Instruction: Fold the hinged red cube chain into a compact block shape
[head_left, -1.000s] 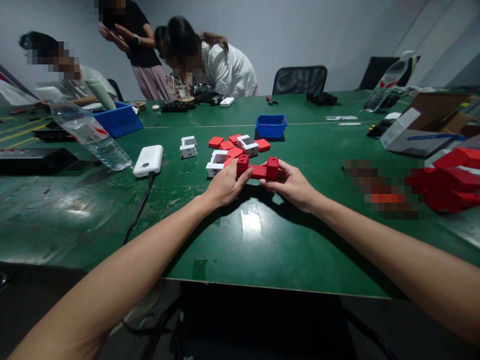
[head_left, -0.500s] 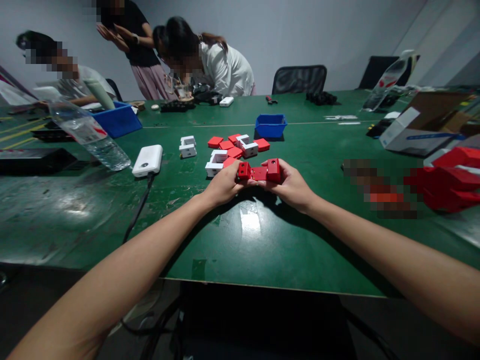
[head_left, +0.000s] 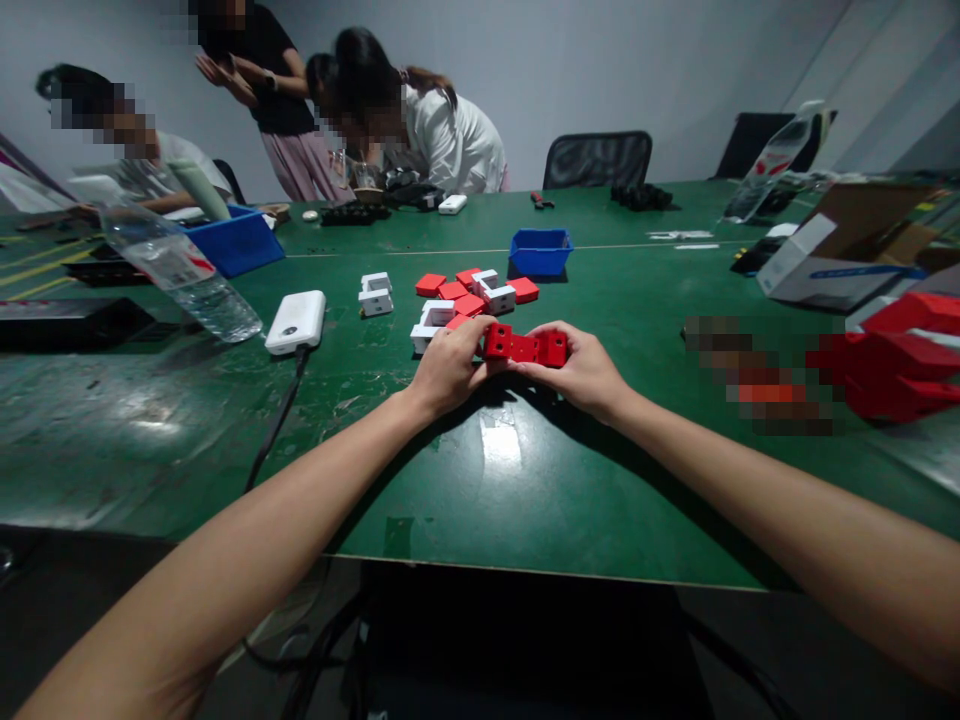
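Note:
Between my two hands is a red U-shaped plastic bracket [head_left: 525, 347], with holes in its raised end blocks. My left hand [head_left: 450, 368] grips its left block, the thumb beneath. My right hand [head_left: 581, 370] closes round the right block. Just beyond them lies a loose group of red plastic pieces [head_left: 469, 304] and white U-shaped brackets [head_left: 431, 325]. Another white bracket [head_left: 375, 294] stands apart to the left. Fingers cover the outer ends of the red bracket.
A white power bank [head_left: 295, 322] with a black cable lies left, beside a tilted water bottle [head_left: 176, 265]. A small blue bin [head_left: 541, 252] stands behind the pieces. On the right are a cardboard box [head_left: 840, 250] and a red object [head_left: 892, 365]. Several people [head_left: 450, 130] are across the green table [head_left: 600, 480].
The red bracket has turned slightly in my hands, its left block now tipped up and its right block lower. Both hands have kept hold of it.

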